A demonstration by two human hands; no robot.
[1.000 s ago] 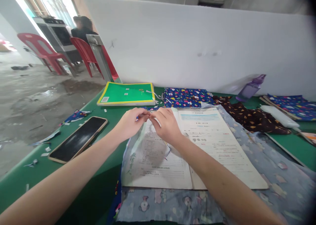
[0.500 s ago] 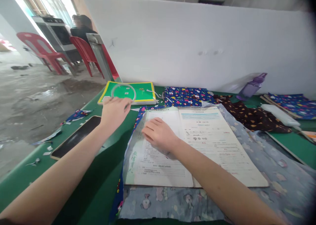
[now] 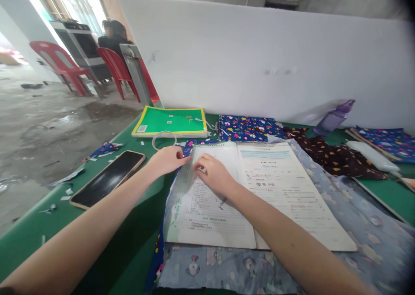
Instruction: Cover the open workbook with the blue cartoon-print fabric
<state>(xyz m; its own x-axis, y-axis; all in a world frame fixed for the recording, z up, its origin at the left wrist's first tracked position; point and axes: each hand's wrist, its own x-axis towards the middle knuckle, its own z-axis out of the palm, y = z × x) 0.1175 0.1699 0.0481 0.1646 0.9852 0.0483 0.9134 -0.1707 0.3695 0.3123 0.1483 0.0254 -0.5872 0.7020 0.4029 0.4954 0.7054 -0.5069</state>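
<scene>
An open workbook lies on a grey animal-print fabric cover with a dark blue patterned edge. My left hand is closed at the workbook's upper left edge, fingers bent downward. A clear ring like a roll of tape rises behind its knuckles and seems held by the hidden fingers. Over the left page, my right hand is closed, thumb and fingertips pinched close to the page's left margin. Whatever is between those fingertips is too small to make out.
A phone and paper scraps lie left on the green table. Behind are a green book, a blue patterned cloth and a purple bottle against a white board. Brown fabric lies right. A person sits far left.
My left hand has come down and right to the workbook's edge, and the clear ring has moved down with it. My right hand's fingers have drawn into a pinch.
</scene>
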